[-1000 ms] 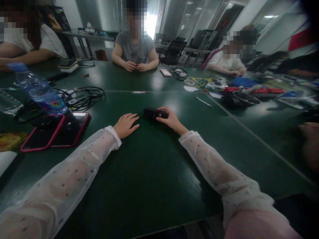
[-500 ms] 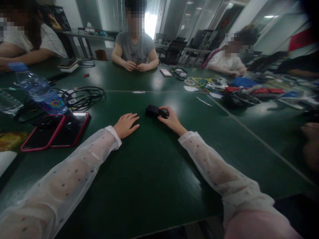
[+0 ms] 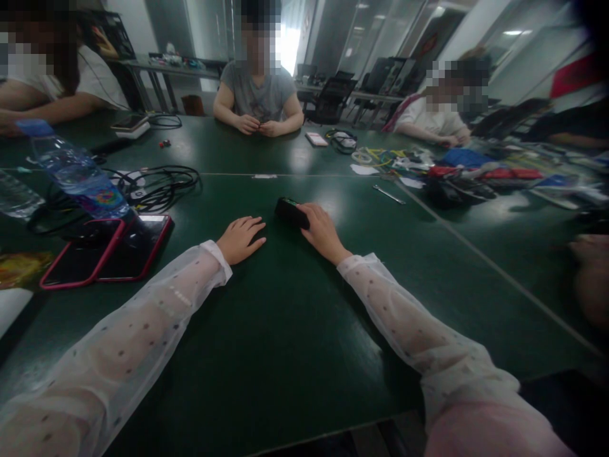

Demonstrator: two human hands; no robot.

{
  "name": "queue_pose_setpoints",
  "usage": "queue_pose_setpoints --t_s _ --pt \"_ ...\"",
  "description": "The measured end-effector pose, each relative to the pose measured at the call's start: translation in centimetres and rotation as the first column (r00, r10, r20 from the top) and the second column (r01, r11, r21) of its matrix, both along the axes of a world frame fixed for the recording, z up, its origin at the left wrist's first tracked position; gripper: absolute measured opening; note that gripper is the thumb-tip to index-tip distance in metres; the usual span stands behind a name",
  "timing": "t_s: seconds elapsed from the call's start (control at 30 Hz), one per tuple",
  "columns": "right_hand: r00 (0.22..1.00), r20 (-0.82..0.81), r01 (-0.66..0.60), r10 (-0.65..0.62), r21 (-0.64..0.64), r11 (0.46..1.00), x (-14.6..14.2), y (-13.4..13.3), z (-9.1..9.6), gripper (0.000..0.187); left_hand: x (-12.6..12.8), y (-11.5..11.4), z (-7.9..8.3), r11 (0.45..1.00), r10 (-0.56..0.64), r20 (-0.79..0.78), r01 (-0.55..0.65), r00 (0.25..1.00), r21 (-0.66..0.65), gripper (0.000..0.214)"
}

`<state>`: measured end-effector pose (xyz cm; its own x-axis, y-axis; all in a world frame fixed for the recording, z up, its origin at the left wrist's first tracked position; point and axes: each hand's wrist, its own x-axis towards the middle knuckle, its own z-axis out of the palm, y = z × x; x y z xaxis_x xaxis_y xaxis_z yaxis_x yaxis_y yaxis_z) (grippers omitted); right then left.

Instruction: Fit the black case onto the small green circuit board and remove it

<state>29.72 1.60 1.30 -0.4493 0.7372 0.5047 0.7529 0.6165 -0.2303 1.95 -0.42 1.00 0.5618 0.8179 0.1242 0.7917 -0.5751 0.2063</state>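
My right hand [image 3: 321, 231] is closed round one end of a small black box-shaped device [image 3: 291, 213] at the middle of the green table [image 3: 285, 330]. A bit of green shows on the device's upper face; its exact kind I cannot make out, and my fingers cover its right end. To the left, apart from the device, my left hand [image 3: 241, 240] lies flat on the tabletop with its fingers spread and nothing in them.
Left stand a water bottle [image 3: 78, 171], black cables [image 3: 164, 187] and two red-edged phones [image 3: 136, 247]. A wrench [image 3: 389, 194] lies at the right, before a heap of cables and bags [image 3: 485, 174]. A person [image 3: 259, 95] sits opposite; others sit at both sides.
My right hand has turned the black device, and its grip has shifted: the round part seen before is now hidden, and green shows on top. My left hand has stayed put.
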Motion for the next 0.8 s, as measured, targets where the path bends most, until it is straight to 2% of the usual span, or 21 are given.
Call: queue_pose_setpoints --t_s 0.27,0.53,0.7,0.8 --pt "0.999 -0.036 0.023 -0.022 0.025 0.999 0.05 0.15 -0.28 0.058 -0.02 0.04 -0.22 1.000 -0.004 -0.007 0.004 1.000 0.019 0.058" --pt "0.971 -0.214 0.106 -0.104 -0.004 0.994 -0.03 0.14 -0.19 0.045 0.11 -0.19 0.17 1.000 0.005 -0.011 -0.005 1.000 0.010 0.057" --pt "0.964 -0.246 0.090 -0.102 -0.059 0.994 0.01 0.24 -0.05 0.033 0.14 -0.25 0.37 1.000 0.007 -0.008 -0.008 1.000 -0.013 0.057" --pt "0.921 -0.366 0.080 -0.134 -0.159 0.984 0.42 0.68 -0.29 0.037 0.06 -0.12 0.20 1.000 0.005 -0.003 -0.005 1.000 -0.015 0.058"
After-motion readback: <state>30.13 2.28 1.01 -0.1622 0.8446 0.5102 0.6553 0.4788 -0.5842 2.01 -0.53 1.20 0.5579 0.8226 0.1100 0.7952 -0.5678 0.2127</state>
